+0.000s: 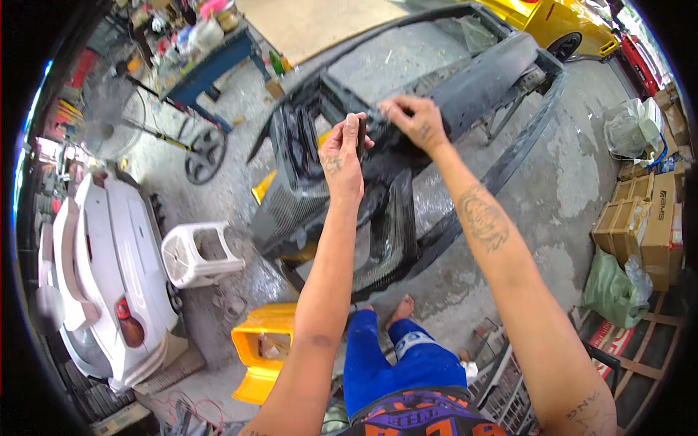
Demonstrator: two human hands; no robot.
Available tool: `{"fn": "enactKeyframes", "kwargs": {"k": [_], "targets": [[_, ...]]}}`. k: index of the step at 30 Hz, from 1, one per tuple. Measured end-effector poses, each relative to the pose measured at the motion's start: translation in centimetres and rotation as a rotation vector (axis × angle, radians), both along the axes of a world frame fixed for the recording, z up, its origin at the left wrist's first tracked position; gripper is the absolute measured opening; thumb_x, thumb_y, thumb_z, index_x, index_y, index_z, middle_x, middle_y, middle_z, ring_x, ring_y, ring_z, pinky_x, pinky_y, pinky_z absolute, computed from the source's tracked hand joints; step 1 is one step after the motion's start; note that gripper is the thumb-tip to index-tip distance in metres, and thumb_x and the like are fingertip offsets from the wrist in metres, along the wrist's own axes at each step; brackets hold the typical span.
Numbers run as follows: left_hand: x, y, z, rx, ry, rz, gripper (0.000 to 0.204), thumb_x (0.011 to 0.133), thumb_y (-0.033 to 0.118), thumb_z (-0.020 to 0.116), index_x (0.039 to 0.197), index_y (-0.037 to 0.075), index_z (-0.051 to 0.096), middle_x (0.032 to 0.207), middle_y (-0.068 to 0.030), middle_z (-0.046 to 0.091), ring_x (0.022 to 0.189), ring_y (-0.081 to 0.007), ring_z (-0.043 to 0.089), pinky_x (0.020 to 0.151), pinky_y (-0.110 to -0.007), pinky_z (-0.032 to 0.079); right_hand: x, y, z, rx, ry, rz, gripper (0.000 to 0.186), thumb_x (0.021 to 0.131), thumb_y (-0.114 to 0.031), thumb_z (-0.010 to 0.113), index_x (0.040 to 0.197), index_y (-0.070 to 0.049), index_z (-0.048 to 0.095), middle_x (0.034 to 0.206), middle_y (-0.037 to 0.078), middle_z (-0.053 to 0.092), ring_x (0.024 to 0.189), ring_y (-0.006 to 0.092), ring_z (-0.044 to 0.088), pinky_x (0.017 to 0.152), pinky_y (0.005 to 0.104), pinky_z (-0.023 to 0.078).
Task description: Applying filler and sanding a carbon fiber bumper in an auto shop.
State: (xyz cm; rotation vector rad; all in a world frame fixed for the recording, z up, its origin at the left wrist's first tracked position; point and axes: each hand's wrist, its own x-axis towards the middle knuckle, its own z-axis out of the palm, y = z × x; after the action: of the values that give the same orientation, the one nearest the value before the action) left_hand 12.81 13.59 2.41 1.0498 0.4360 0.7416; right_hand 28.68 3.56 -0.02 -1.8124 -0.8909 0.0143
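Black, thin, flat piece (360, 136) held roughly upright in left hand (340, 161), mid-view, above the big car-body part. Left thumb pressed along it, fingers bent round the far side, so it's pinched between thumb and fingers. Right hand (420, 125) raised just beside, to the right of the piece, not gripping it visibly. Right fingers curled inward, thumb and index close together; tips blurred, cannot tell if anything small is between them. Both forearms stretched out, tattoos on the right one.

Below the hands: large black-and-grey car-body part (476, 83) with long curved rails, lying on a grey concrete floor (582, 163); woven-looking patterned surface at its near left end. Person's bare foot (400, 311) near its lower edge, blue trousers (396, 363).

Left side: white plastic stool (179, 254) beside a white car rear (123, 254) with red tail light; yellow plastic container (247, 325) partly behind the left forearm; standing fan with round black base (206, 156); blue workbench (211, 71) piled with clutter, mostly too small to tell.

Right side: brown cardboard boxes (631, 207), pale green sack (614, 287) below them. Yellow car (531, 18) top right.
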Motion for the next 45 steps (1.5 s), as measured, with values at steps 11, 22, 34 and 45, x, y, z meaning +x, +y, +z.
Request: {"fn": "enactKeyframes", "kwargs": {"k": [11,22,34,45], "targets": [[4.0,1.1,-2.7,0.349,0.227,0.143,0.022,0.100,0.019,0.071,0.114,0.002,0.068,0.104,-0.0033,0.069,0.097,-0.0131,0.062,0.090,-0.029,0.051,-1.8,0.1,1.5,-0.041,-0.032,-0.004,0.020,0.093,-0.026,0.075,0.099,-0.007,0.077,0.086,0.012,0.075,0.075,0.0223,0.073,0.069,0.0331,0.055],[3.8,2.1,-3.5,1.015,0.354,0.113,0.021,0.104,0.023,0.059,0.103,0.004,0.069,0.100,-0.0141,0.068,0.097,-0.0279,0.066,0.088,-0.037,0.051,-2.6,0.3,3.0,-0.079,0.015,-0.109,0.018,0.089,-0.025,0.073,0.091,-0.008,0.077,0.084,0.015,0.073,0.073,0.0284,0.073,0.066,0.0371,0.056],[4.7,2.6,-3.9,0.482,0.365,0.031,0.030,0.105,0.027,0.063,0.095,-0.001,0.066,0.084,-0.0030,0.064,0.078,-0.0132,0.053,0.073,-0.031,0.046,-1.4,0.2,1.6,0.050,-0.033,0.002,0.022,0.096,-0.030,0.068,0.097,-0.009,0.073,0.086,0.012,0.073,0.077,0.0311,0.072,0.066,0.0392,0.056],[1.1,6.3,-0.3,-0.120,0.216,-0.500,0.012,0.096,0.014,0.073,0.103,0.008,0.065,0.102,0.0002,0.065,0.100,-0.0125,0.061,0.092,-0.030,0.047,-2.1,0.7,1.3,0.198,0.159,0.132,0.013,0.100,-0.019,0.062,0.103,-0.009,0.069,0.092,0.012,0.071,0.085,0.0307,0.072,0.074,0.0376,0.056]]}}
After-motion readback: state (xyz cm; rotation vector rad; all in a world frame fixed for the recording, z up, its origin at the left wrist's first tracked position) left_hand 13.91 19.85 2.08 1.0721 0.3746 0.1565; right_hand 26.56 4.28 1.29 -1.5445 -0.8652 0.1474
